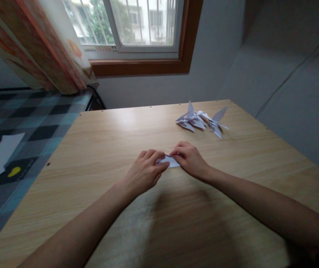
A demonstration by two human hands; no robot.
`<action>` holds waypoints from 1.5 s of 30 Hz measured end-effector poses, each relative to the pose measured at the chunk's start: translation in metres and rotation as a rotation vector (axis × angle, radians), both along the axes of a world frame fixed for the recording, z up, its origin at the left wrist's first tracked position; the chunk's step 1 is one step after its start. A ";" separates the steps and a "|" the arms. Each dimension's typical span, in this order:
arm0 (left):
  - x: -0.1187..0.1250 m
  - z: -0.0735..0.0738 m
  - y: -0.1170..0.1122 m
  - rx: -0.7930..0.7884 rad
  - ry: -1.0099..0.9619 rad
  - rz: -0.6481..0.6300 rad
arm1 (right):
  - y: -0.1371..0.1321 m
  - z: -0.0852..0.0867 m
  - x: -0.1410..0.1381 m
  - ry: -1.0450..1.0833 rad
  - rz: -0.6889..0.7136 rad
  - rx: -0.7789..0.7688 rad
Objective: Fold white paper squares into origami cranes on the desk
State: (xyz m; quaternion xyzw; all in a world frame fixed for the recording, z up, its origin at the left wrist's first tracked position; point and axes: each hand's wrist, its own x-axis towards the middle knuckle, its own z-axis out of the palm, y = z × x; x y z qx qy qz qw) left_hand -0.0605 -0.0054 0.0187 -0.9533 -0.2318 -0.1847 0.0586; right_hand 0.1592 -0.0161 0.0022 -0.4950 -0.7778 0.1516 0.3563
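Note:
A small piece of white paper (173, 162) with a folded upper edge lies on the wooden table (106, 137) between my hands. My left hand (148, 168) grips its left end, fingers curled over the far edge and thumb on the near part. At the other end, my right hand (190, 158) pinches the upper edge between thumb and fingers. Both hands partly cover the sheet, so its full outline is hidden. Beyond my right hand lies a cluster of folded white paper pieces (195, 120) with pointed tips.
To the left is a bed or surface with a checked cloth (40, 132), bearing white paper sheets (7, 152). A patterned curtain (44, 44) hangs beside the barred window (145, 26). The grey wall (287, 96) borders the table's right side.

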 end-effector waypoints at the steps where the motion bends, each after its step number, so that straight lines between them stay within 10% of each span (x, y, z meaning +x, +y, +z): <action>1: 0.000 0.000 -0.001 0.032 0.002 0.006 | -0.003 -0.001 0.001 -0.058 0.033 0.054; 6: 0.002 0.001 -0.002 0.067 0.056 -0.046 | -0.013 0.004 0.001 -0.251 0.129 0.128; 21: -0.001 -0.002 -0.001 -0.023 -0.159 0.221 | 0.019 0.025 -0.016 0.147 0.048 -0.497; 27: 0.004 -0.008 0.006 -0.425 -0.702 0.428 | 0.009 0.009 -0.027 0.774 0.137 -0.472; 33: 0.021 -0.003 -0.001 -1.178 -1.241 0.203 | 0.002 0.005 -0.042 0.944 0.191 -0.380; 45: 0.025 -0.002 -0.008 -1.149 -1.353 0.406 | -0.005 0.006 -0.051 0.809 -0.090 -0.154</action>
